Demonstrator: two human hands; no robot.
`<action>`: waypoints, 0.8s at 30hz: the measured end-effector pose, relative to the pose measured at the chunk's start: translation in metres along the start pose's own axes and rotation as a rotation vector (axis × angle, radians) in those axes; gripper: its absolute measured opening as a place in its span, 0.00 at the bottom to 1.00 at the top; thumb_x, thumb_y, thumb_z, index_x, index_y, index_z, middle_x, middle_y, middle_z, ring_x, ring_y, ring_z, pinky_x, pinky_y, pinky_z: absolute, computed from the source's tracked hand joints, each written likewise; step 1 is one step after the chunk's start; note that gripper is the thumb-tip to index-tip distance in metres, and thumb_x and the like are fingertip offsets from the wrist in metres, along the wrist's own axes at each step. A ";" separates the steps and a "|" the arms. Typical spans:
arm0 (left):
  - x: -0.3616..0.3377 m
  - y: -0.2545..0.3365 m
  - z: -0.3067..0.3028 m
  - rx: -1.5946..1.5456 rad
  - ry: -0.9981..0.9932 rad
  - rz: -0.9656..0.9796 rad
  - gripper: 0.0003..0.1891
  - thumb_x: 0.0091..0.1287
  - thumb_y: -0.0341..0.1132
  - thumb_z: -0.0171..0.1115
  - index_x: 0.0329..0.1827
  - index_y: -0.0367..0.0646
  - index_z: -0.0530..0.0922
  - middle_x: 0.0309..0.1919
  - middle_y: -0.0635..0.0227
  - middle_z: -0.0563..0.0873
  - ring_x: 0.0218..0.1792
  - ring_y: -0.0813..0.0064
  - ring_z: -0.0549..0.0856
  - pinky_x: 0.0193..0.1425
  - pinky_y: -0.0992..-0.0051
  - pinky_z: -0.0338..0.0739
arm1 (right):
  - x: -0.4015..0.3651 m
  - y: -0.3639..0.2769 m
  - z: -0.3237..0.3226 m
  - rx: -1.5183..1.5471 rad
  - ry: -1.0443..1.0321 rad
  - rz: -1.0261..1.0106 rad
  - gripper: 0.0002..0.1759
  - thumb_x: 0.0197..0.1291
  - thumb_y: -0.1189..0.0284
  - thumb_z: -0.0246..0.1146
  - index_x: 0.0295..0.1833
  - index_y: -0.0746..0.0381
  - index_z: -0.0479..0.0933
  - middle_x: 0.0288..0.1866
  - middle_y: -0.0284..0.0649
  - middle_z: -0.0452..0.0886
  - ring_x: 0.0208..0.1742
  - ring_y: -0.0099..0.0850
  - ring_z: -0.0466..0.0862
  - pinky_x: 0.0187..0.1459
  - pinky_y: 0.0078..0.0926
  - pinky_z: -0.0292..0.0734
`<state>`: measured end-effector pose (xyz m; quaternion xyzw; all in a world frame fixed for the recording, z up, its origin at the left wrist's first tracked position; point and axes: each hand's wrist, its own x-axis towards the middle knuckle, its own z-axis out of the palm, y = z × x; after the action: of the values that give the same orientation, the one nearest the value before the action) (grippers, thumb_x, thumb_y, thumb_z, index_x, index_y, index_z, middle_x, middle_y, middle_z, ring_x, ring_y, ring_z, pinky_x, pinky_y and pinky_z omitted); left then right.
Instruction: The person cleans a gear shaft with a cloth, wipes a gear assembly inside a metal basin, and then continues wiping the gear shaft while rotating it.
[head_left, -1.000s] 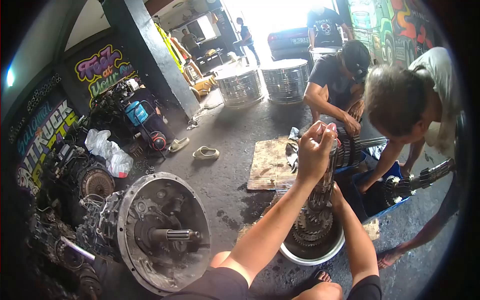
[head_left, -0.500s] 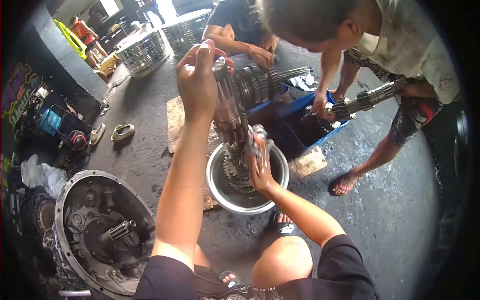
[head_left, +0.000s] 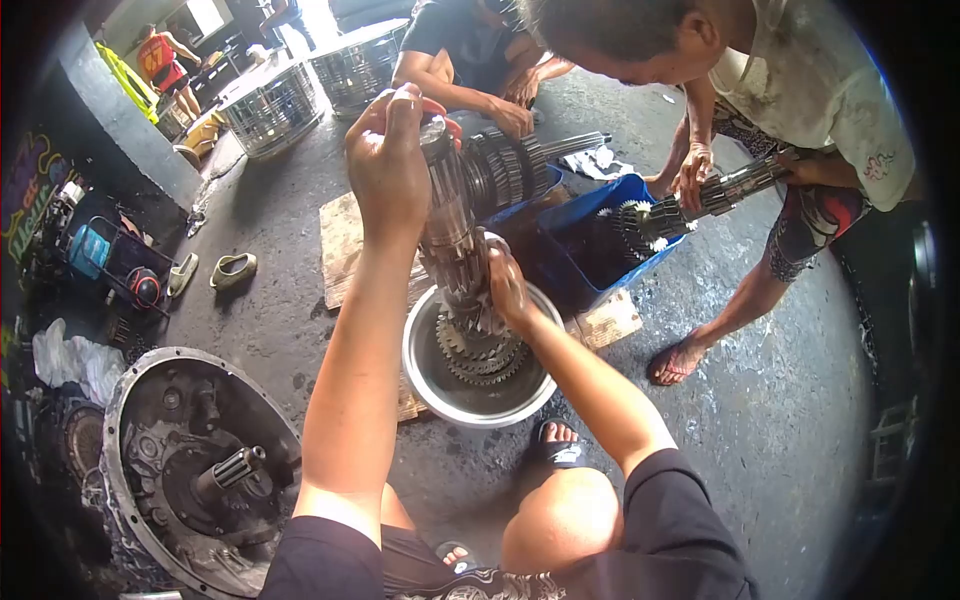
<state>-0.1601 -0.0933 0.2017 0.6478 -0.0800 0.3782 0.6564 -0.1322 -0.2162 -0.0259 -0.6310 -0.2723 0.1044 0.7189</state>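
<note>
Dark floor [head_left: 275, 315] | geared shaft [head_left: 447, 225] near upright, lower gears [head_left: 478, 352] in metal basin [head_left: 480, 420] | left hand [head_left: 390, 160] still closed round its top | right hand [head_left: 511, 287] against its side, closure unclear | co-worker's hand [head_left: 692, 178] has shifted up another shaft [head_left: 738, 188]; this one stays steadied

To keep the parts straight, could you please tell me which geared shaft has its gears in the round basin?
The shaft held near its top by the wearer's left hand; the co-workers' two shafts are outside the basin.
</note>
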 end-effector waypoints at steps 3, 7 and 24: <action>0.003 -0.006 0.002 0.005 0.038 0.099 0.21 0.78 0.44 0.54 0.39 0.32 0.81 0.29 0.56 0.86 0.28 0.69 0.87 0.35 0.73 0.84 | -0.048 0.004 0.007 -0.290 0.176 -0.236 0.26 0.78 0.65 0.43 0.76 0.65 0.63 0.70 0.58 0.70 0.74 0.53 0.69 0.74 0.46 0.59; -0.001 0.002 0.005 -0.072 0.048 -0.053 0.20 0.78 0.43 0.53 0.38 0.33 0.82 0.28 0.55 0.86 0.28 0.70 0.87 0.34 0.73 0.84 | -0.092 -0.001 0.012 -0.629 0.175 -0.513 0.39 0.59 0.74 0.66 0.76 0.62 0.61 0.75 0.59 0.62 0.78 0.60 0.61 0.76 0.60 0.55; -0.002 0.003 0.007 -0.086 0.040 -0.073 0.18 0.77 0.38 0.52 0.34 0.30 0.81 0.29 0.62 0.83 0.30 0.73 0.85 0.40 0.72 0.78 | -0.022 -0.061 0.012 -0.546 0.435 -0.632 0.22 0.57 0.77 0.65 0.58 0.65 0.73 0.54 0.56 0.75 0.58 0.55 0.74 0.62 0.48 0.66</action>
<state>-0.1606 -0.1011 0.2040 0.6139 -0.0594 0.3629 0.6985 -0.1685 -0.2275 0.0284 -0.6903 -0.3116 -0.3297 0.5636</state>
